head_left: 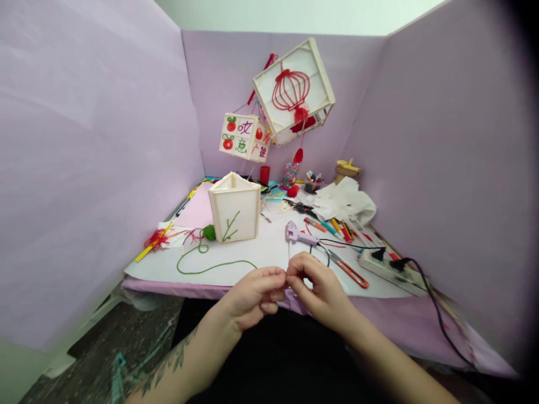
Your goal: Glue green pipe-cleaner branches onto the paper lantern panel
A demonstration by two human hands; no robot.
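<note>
My left hand (261, 294) and my right hand (318, 286) meet at the fingertips in front of the table's near edge, both closed in a pinch. A strand of green yarn (219, 264) loops over the white tabletop from its ball (209, 233) up to my left hand. Its end between the fingertips is too small to see clearly. Beyond my hands stands a white three-sided lantern (236, 210) with a wooden stick frame. Green yarn forms a branch shape on its front panel. A light purple hot glue gun (301, 234) lies past my right hand.
Orange-handled scissors or cutter (349, 269) and a power strip (391, 272) with black cords are at right. Markers (337, 227) and crumpled white paper (347, 199) lie behind. Red yarn (158, 238) is at left. Two decorated lanterns (295, 92) hang at the back. Purple panels enclose three sides.
</note>
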